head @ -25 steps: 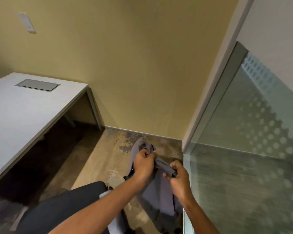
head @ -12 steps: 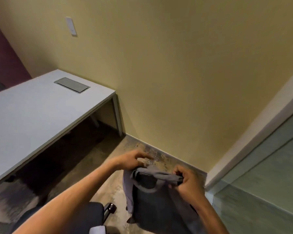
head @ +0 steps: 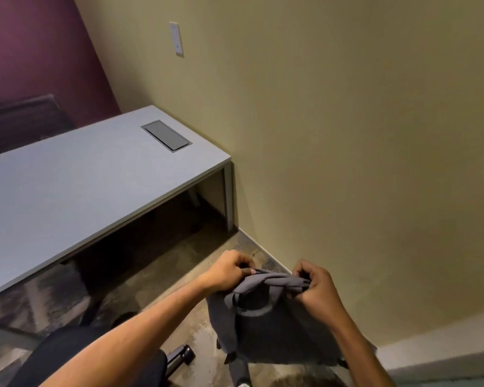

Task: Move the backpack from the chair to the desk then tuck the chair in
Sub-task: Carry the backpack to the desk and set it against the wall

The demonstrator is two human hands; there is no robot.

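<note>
At lower centre of the frame, our left hand (head: 227, 272) and right hand (head: 316, 286) clamped fingers on the grey backpack's (head: 266, 325) top, with the desk (head: 76, 188) at left.

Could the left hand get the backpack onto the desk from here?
Probably yes: the left hand grips the backpack in the air, and the desk top beside it looks bare.
</note>
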